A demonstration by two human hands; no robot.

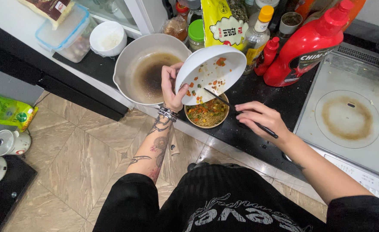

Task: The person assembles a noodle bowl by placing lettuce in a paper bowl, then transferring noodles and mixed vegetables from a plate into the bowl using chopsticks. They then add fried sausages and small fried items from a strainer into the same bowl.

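My left hand (171, 88) grips the rim of a white bowl (217, 64), tilted steeply over a brown bowl (194, 120) of noodles with chopped vegetables. Bits of carrot and green vegetable cling to the white bowl's inside. My right hand (258, 118) holds black chopsticks (224, 102), whose tips reach into the tilted white bowl. The brown bowl stands on the black counter (258, 92) near its front edge.
A grey pan (129, 68) with brown residue sits left of the bowls. Behind are a small white bowl (107, 38), a plastic box (64, 32), jars, a yellow bag (224, 21) and red sauce bottles (303, 47). An induction hob (348, 116) lies to the right.
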